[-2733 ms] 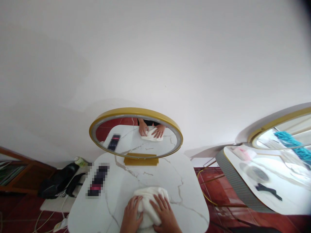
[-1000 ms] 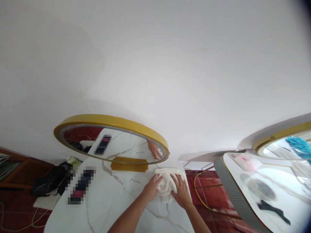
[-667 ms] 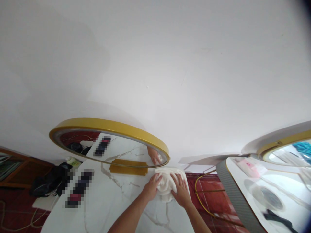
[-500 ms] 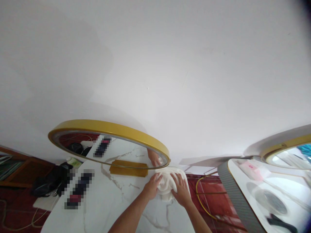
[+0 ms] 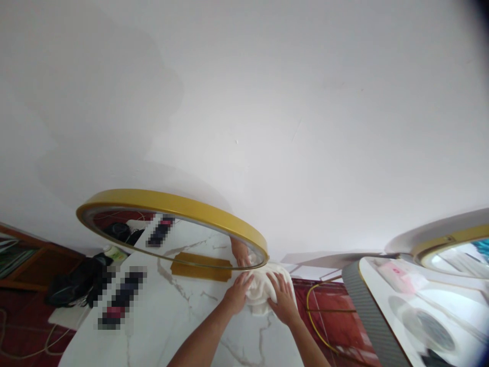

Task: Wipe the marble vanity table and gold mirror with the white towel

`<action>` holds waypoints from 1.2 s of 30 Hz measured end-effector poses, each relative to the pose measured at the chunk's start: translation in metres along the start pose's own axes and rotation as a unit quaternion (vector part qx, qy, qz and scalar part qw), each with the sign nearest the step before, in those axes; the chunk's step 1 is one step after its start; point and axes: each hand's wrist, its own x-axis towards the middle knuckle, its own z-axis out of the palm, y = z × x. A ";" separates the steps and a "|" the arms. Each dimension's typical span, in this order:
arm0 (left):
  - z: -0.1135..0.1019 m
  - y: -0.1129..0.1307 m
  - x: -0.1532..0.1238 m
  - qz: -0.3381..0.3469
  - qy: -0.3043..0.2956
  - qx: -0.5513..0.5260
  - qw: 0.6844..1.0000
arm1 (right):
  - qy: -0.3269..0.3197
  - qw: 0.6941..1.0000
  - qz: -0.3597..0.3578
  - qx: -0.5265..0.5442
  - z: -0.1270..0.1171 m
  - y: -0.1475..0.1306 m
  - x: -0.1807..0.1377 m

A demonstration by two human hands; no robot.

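Your left hand [image 5: 237, 294] and right hand [image 5: 281, 298], fingers spread and pressing down, have slid the bunched white terry cloth [image 5: 262, 291] from the near edge to the far right corner of the white marble tabletop [image 5: 171, 311] (just beside the gold-framed oval mirror [image 5: 198, 212]), so the wiping has crossed that stretch.
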 end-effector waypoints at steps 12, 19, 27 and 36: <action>0.021 -0.012 -0.033 0.019 0.015 0.003 1.000 | 0.004 1.000 -0.002 -0.023 0.010 -0.010 -0.034; 0.029 -0.015 -0.066 0.025 -0.004 0.009 1.000 | 0.025 0.999 -0.005 -0.036 0.015 -0.028 -0.072; 0.037 -0.025 -0.103 0.047 -0.009 0.034 0.998 | 0.031 0.999 0.016 -0.041 0.025 -0.057 -0.113; 0.057 -0.048 -0.151 0.085 -0.028 0.099 0.991 | 0.124 0.989 -0.014 -0.076 0.072 -0.075 -0.169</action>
